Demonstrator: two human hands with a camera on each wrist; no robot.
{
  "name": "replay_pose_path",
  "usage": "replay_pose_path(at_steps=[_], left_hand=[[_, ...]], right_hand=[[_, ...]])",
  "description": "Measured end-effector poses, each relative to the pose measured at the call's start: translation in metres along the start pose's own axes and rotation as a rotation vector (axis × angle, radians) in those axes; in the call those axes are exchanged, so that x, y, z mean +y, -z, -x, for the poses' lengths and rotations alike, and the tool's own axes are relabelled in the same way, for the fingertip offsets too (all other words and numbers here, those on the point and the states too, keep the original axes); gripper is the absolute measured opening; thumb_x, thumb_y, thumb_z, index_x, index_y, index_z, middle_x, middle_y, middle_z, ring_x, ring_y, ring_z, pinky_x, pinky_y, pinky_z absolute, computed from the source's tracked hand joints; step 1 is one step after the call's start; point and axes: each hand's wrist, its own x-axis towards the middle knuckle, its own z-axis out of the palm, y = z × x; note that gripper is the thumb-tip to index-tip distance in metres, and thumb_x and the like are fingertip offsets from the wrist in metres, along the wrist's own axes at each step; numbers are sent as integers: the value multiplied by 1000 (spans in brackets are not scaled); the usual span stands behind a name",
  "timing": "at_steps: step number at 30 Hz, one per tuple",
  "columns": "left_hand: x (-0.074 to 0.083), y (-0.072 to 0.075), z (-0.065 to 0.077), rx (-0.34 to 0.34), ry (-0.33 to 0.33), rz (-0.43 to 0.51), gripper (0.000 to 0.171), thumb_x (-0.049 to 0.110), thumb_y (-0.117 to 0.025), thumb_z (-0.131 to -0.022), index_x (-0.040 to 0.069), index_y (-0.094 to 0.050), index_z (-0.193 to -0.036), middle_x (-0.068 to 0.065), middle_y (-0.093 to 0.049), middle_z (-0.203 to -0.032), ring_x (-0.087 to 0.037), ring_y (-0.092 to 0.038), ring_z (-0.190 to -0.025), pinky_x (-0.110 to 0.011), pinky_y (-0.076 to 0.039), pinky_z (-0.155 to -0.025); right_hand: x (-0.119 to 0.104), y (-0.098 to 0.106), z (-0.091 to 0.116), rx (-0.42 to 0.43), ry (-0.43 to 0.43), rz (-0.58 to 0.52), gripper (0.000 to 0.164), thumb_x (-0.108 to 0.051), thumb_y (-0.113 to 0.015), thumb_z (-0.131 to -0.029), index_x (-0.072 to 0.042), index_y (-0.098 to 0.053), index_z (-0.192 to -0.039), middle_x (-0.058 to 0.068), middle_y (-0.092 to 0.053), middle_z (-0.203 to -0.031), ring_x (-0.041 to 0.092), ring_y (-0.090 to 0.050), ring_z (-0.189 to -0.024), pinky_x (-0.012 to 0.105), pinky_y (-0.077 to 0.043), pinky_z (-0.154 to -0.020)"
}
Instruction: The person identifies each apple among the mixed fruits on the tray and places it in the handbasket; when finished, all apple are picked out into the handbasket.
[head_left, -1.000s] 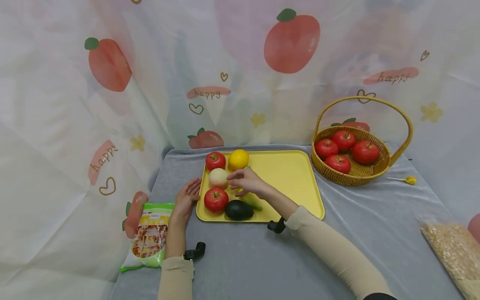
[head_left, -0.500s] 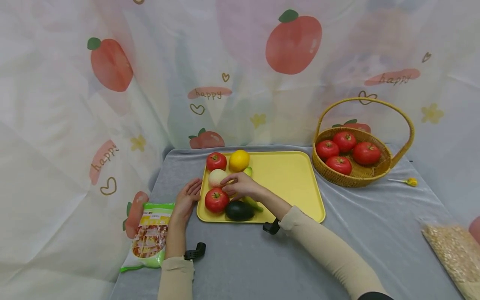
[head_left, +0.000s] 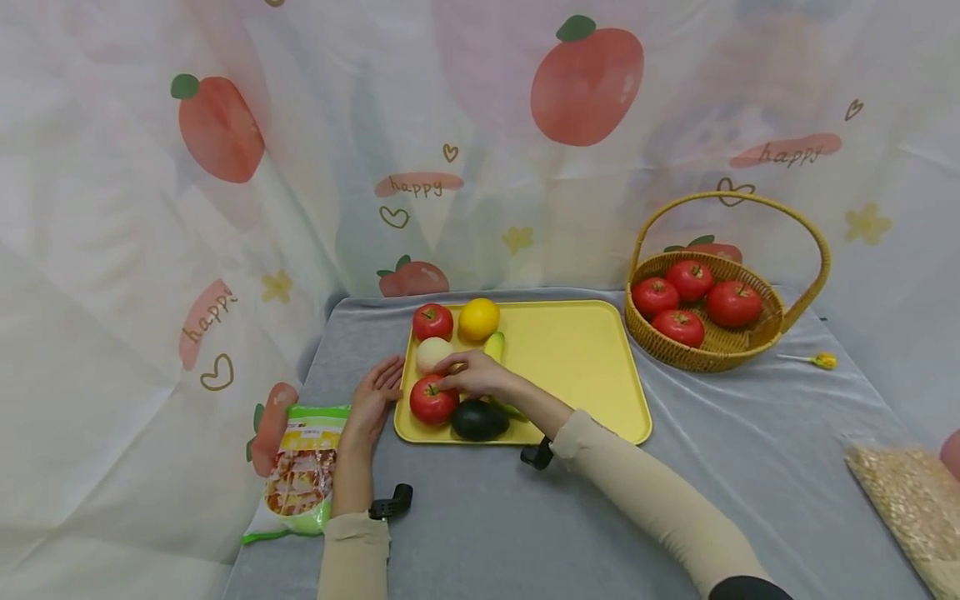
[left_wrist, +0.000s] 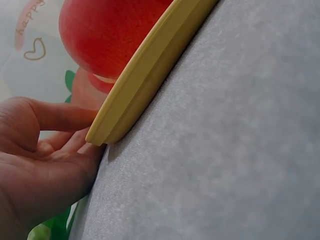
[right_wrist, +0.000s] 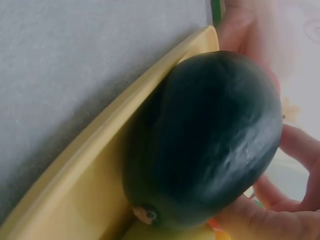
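My left hand (head_left: 372, 397) lies at the left edge of the yellow tray (head_left: 566, 371), fingers extended and thumb at the rim; the left wrist view shows the hand (left_wrist: 52, 145) touching the tray's corner. Over the tray's left part, my right hand (head_left: 480, 374) reaches with fingertips at the upper right side of the front red apple (head_left: 431, 402). A pale peach (head_left: 432, 355) sits just behind that apple. Beside it lies a dark green avocado (head_left: 480, 421), which covers part of the right hand (right_wrist: 295, 185) in the right wrist view. A yellow-green banana (head_left: 494, 345) is partly hidden under the hand.
Another red apple (head_left: 432, 322) and a lemon (head_left: 478, 320) stand at the tray's back left. A wicker basket (head_left: 693, 359) holds several red apples. A food bag (head_left: 302, 475) lies left, a yellow flower (head_left: 825, 361) and a bag of flakes (head_left: 911, 508) right.
My right hand has moved left and slightly toward me, from beside the peach to the front red apple, uncovering more of the banana's far end. The left hand has stayed at the tray edge.
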Motion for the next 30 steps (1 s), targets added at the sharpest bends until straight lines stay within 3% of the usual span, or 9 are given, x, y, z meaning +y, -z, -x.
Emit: replay_pose_path(at_steps=[6, 12, 15, 25, 30], left_hand=[[1, -1, 2, -1, -6, 3, 77, -30, -41, -84, -8, -33, -157, -26, -37, -162, -35, -35, -152, -43, -28, -126], [3, -1, 4, 22, 14, -17, 77, -29, -43, -84, -5, -36, -157, -24, -39, -162, -33, -37, -151, -42, -30, -125], [5, -1, 4, 35, 23, -27, 77, -29, -44, -85, -4, -37, -157, -23, -40, -161, -32, -38, -151, -41, -31, -125], [7, -4, 4, 29, 31, -28, 76, -28, -46, -85, -2, -39, -157, -20, -42, -161, -30, -40, -150, -39, -32, -124], [7, -3, 4, 22, 29, -27, 76, -28, -45, -86, -3, -38, -157, -21, -41, -162, -30, -39, -151, -39, -31, -125]], right_hand=[[-4, -4, 1, 12, -19, -5, 40, -28, -80, -92, -9, -74, -127, 6, -72, -112, 20, -60, -94, 45, -60, -88], [-2, -4, -1, 32, -59, -47, 36, -25, -81, -90, -11, -76, -123, 5, -67, -98, 21, -56, -81, 28, -53, -66], [-1, -4, -1, 42, -70, -66, 34, -23, -81, -90, -11, -76, -122, 6, -66, -97, 24, -55, -80, 26, -51, -63], [0, -1, 0, 41, -65, -99, 33, -19, -80, -91, -9, -76, -122, 8, -67, -103, 28, -57, -83, 26, -52, -66], [3, -3, -1, 29, -9, -43, 36, -23, -81, -90, -8, -75, -123, 7, -72, -107, 22, -60, -86, 30, -58, -75]])
